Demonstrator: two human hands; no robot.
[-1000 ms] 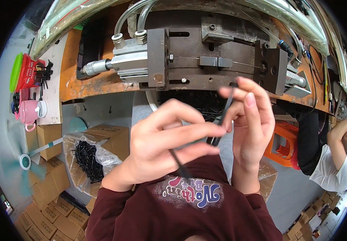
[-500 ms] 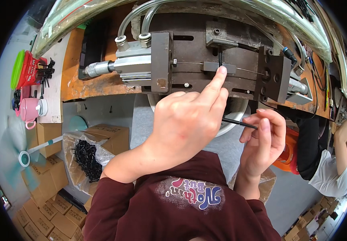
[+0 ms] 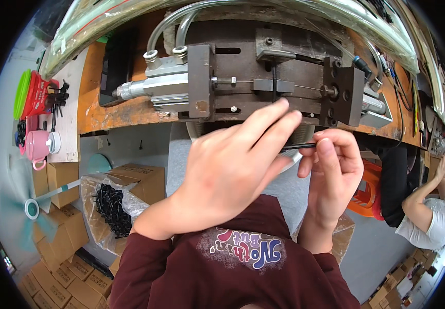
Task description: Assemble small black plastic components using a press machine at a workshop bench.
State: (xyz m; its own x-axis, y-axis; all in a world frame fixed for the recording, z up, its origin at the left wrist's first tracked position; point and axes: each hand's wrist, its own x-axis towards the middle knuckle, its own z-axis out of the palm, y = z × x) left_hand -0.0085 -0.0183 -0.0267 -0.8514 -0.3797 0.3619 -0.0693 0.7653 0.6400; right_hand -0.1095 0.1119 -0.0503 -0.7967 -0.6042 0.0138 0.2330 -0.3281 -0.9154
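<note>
My left hand point(image 3: 227, 165) is just in front of a dark metal fixture point(image 3: 222, 105), its index and middle fingers stretched out, the others partly hidden. A thin black cable-like piece point(image 3: 299, 146) is pinched between thumb and index finger of my right hand point(image 3: 336, 157). The left end of this piece passes behind my left fingers. On the fixture, a small grey block point(image 3: 287, 86) has another black piece point(image 3: 274, 77) lying across it, front to back. Thin metal needles point at the block from a left cylinder point(image 3: 165, 85) and a right cylinder point(image 3: 373, 104).
Clear air hoses point(image 3: 168, 31) run behind the fixture. Left of it stand a pink cup point(image 3: 37, 144) and a red container point(image 3: 36, 95). A lined carton of black pieces point(image 3: 111, 208) sits lower left, near a fan point(image 3: 31, 208). Another person point(image 3: 426, 219) is at far right.
My left index finger has drawn back from the black piece on the block. The rods of both cylinders have extended inward. My right hand has raised its black piece slightly and levelled it.
</note>
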